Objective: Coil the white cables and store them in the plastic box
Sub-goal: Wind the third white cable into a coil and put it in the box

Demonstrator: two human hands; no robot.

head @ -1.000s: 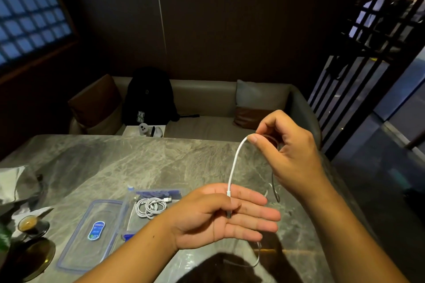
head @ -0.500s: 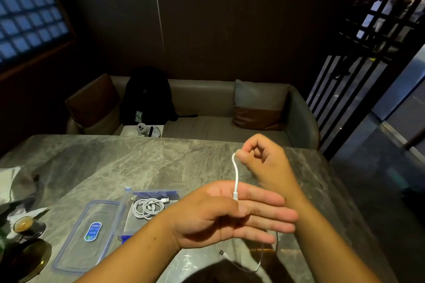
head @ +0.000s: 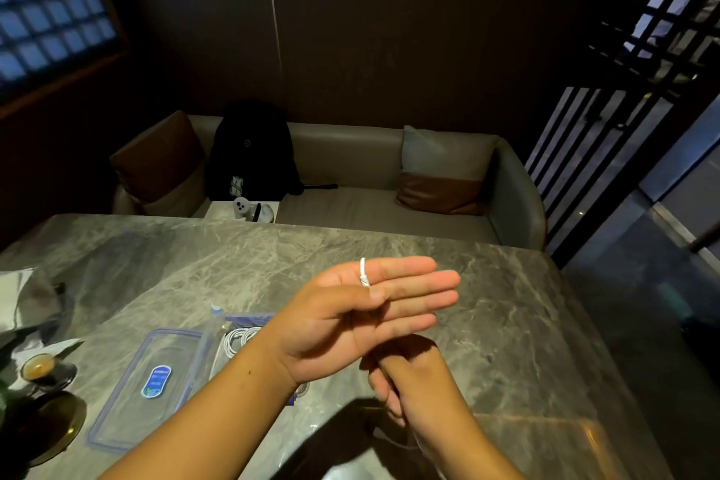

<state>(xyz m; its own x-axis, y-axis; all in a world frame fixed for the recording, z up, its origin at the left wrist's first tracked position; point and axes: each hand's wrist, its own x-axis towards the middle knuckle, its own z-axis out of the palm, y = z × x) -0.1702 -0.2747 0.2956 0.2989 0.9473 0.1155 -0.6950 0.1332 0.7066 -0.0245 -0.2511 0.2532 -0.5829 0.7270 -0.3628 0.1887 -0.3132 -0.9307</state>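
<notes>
My right hand [head: 405, 382] has dropped from up high to below my left hand [head: 366, 308], so the 1st wrap of the white cable [head: 363, 272] is going round my flat, pressed-together fingers; thumb pins the plug end. Right hand looks curled on the cable, but can't tell for sure. One coil [head: 237, 339] already sits in the plastic box [head: 218, 327] on the bench [head: 506, 323], lid [head: 148, 386] beside it.

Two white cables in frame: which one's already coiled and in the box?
The coiled cable lying in the plastic box beside the lid. The other cable is pinned under the left hand thumb, looping over the fingers.
</notes>
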